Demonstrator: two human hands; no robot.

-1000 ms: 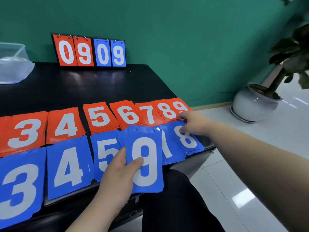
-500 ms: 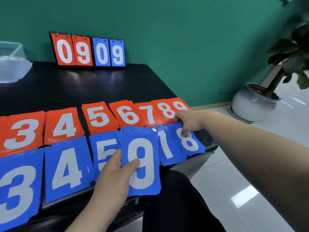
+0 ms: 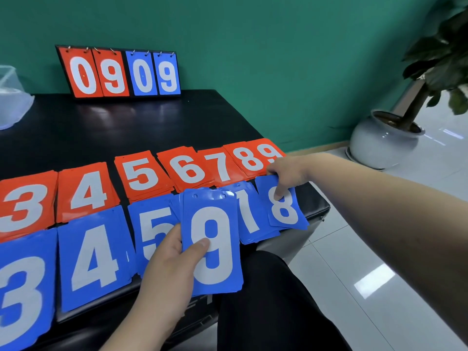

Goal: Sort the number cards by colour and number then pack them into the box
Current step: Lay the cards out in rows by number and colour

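Sliding rightward since a second ago, the blue 8 pile (image 3: 286,211) is lying centre right under a pressing fingertip of our right hand (image 3: 287,172). Our left hand (image 3: 167,264) is gripping the glossy, stiff, hole-punched blue 9 card (image 3: 215,252) at lower centre; we are judging it goes beside the 8 next.

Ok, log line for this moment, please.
phase: sorting | left hand: holds blue plastic 9 card | right hand: fingers touch blue 8 card on black table | clear plastic box: far left
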